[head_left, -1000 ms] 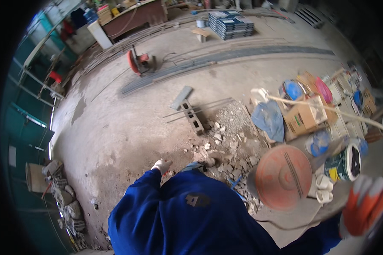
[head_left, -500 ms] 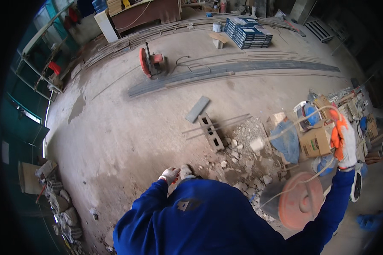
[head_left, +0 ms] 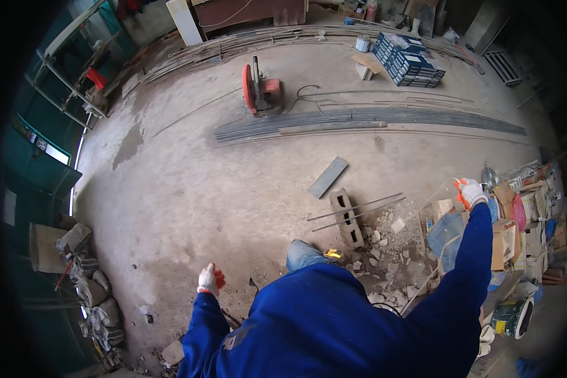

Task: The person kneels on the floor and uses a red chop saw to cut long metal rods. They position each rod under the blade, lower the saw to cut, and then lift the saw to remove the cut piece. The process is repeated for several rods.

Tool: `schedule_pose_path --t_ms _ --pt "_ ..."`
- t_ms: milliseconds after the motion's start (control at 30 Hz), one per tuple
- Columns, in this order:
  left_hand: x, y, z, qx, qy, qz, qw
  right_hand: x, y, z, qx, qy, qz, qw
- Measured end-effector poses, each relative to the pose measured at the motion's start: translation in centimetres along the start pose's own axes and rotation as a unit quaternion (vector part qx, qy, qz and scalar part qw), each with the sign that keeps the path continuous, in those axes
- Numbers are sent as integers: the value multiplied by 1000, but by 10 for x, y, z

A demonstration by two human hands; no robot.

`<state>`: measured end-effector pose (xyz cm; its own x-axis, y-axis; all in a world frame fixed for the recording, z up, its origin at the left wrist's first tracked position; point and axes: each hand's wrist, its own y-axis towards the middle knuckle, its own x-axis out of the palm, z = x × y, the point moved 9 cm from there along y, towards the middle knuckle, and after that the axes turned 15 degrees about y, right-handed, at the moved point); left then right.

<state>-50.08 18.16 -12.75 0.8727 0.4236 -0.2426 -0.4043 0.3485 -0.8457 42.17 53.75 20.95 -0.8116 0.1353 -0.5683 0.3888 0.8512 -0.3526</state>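
Observation:
My right hand, in a white glove with orange palm and fingers, is stretched out to the right and closed on a pale cord. From there the cord curves down over the rubble toward a small whitish piece; whether the two are joined is unclear. Another stretch of pale cord runs down beside my right sleeve. My left hand, gloved the same way, is held above the floor at left, thumb apart, fingers loosely bent and holding nothing. Below my chest shows a jeans-clad leg.
Ahead lie a hollow concrete block with two thin rods across it, a grey slab and broken rubble. Farther off are a red cut-off saw, long metal bars and stacked boxes. Sacks line the left wall; cartons crowd the right.
My right hand has moved inward and ahead with the cord. My left hand has swung out to the left, away from my leg. The large reddish round lid at right has left view.

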Motion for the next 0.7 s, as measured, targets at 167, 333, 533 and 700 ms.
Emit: schedule_pose_path --t_ms 167,333,533,700 --pt "18 20 4 -45 -48 -52 996 40 102 5 8 33 55 998" --pt "26 58 83 -45 -61 -28 997 84 205 33 6 -105 118 987" --pt "37 106 247 -19 139 -12 990 123 260 46 41 -74 120 989" --pt "94 142 364 54 111 -30 992 141 294 -6 -35 -66 107 992"
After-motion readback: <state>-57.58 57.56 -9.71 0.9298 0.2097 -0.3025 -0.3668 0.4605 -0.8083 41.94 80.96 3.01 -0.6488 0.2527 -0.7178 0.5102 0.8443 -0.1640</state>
